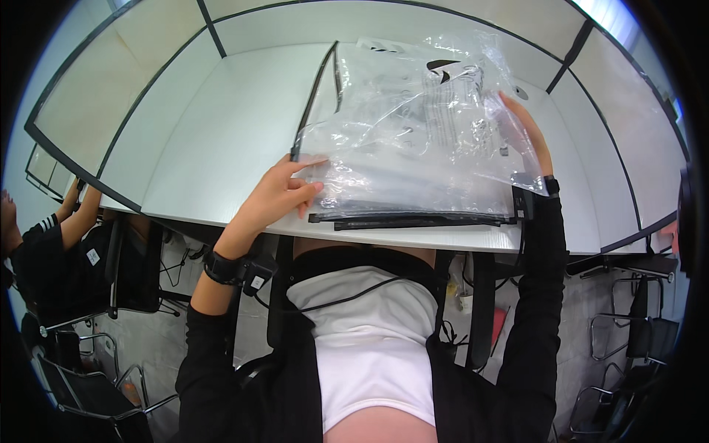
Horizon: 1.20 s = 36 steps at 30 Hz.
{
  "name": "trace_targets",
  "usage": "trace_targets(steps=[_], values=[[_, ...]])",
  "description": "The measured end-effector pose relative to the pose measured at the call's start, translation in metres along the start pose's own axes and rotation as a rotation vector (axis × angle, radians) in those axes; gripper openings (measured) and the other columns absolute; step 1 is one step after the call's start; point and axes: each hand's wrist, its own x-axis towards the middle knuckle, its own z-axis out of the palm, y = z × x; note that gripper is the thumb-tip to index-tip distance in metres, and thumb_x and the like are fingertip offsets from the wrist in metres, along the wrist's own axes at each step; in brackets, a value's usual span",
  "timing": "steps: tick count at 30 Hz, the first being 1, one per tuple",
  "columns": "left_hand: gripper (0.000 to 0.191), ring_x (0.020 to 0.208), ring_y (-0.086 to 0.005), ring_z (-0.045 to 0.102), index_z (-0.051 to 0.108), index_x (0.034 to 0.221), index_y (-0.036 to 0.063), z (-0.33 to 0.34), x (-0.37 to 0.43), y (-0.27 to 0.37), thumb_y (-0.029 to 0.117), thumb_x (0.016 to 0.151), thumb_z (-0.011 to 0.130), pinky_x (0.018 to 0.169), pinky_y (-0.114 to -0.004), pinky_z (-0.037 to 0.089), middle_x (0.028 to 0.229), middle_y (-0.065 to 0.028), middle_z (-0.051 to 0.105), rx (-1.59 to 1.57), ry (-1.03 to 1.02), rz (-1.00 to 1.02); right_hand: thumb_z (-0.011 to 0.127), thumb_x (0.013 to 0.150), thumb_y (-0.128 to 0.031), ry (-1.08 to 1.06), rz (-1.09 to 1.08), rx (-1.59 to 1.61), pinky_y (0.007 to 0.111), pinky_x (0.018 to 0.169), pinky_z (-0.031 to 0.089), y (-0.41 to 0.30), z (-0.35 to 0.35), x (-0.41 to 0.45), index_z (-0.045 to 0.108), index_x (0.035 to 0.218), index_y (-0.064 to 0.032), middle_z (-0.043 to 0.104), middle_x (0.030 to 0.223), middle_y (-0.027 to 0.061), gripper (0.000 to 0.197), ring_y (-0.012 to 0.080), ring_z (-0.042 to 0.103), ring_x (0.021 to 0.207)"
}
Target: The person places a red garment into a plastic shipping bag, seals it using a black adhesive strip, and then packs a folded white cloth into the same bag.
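A stack of clear plastic zip bags (376,194) lies on the white table in front of me, black zip strips along its near edge. A loose, crinkled clear bag (388,122) with black print and writing covers the top. Another black zip strip (316,94) runs up the left side. My left hand (282,191) is at the stack's left edge, fingers apart, the index fingertip on the film. At the right edge is my right hand (520,124), partly behind raised film; its fingers are largely hidden, so its grip is unclear.
Low white partitions with dark frames (388,22) enclose the white tabletop (221,138). At far left another person's arm (80,219) reaches to a neighbouring desk. Black chairs (88,382) stand on the floor both sides. A cable (354,293) crosses my lap from the left wrist device.
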Motion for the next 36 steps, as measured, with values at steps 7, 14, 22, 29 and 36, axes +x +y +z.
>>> trace_targets(steps=[7, 14, 22, 29, 36], values=[[0.02, 0.062, -0.0068, 0.048, 0.056, 0.097, 0.0034, -0.021, -0.005, -0.003, 0.014, 0.079, 0.054, 0.049, -0.018, 0.039, 0.095, -0.0056, 0.051, 0.236, 0.095, 0.112, 0.056, 0.077, -0.042, -0.011, 0.306, -0.115, 0.026, 0.074, 0.041, -0.011, -0.003, -0.028, 0.05, 0.11, -0.0025, 0.052, 0.101, 0.0075, 0.052, 0.015, 0.05, 0.087], [0.024, 0.063, -0.0064, 0.047, 0.052, 0.1, -0.0007, -0.022, 0.0, -0.015, 0.018, 0.084, 0.048, 0.053, -0.019, 0.04, 0.087, -0.0036, 0.055, -0.054, 0.137, 0.087, 0.05, 0.082, -0.032, -0.043, 0.306, -0.284, 0.025, 0.076, 0.041, 0.011, -0.018, -0.006, 0.049, 0.111, -0.0034, 0.053, 0.103, 0.0076, 0.04, 0.0131, 0.05, 0.089], [0.041, 0.067, -0.007, 0.048, 0.034, 0.123, 0.0074, -0.016, 0.0, -0.014, 0.015, 0.084, 0.046, 0.056, -0.018, 0.04, 0.1, -0.0064, 0.052, -0.039, 0.173, 0.172, 0.045, 0.084, -0.03, -0.073, -0.028, -0.142, 0.022, 0.077, 0.039, -0.009, -0.024, -0.018, 0.045, 0.117, -0.0032, 0.052, 0.105, 0.0079, 0.042, 0.012, 0.05, 0.088], [0.026, 0.067, -0.008, 0.05, 0.053, 0.107, 0.0079, -0.022, 0.0, -0.024, 0.011, 0.081, 0.051, 0.057, -0.02, 0.042, 0.101, -0.0006, 0.055, 0.109, 0.098, 0.209, 0.045, 0.085, -0.024, -0.293, -0.158, -0.025, 0.02, 0.063, 0.044, 0.0, -0.035, 0.0, 0.045, 0.089, -0.0067, 0.052, 0.092, 0.0033, 0.018, 0.006, 0.052, 0.076], [0.024, 0.064, -0.0072, 0.052, 0.055, 0.104, 0.0042, -0.02, 0.0, -0.023, 0.01, 0.081, 0.051, 0.057, -0.02, 0.042, 0.096, -0.0039, 0.057, 0.107, 0.113, 0.178, 0.037, 0.088, -0.03, -0.032, -0.115, -0.004, 0.027, 0.086, 0.04, 0.016, -0.054, 0.014, 0.044, 0.106, -0.0027, 0.046, 0.115, 0.0148, 0.033, 0.0163, 0.05, 0.099]])
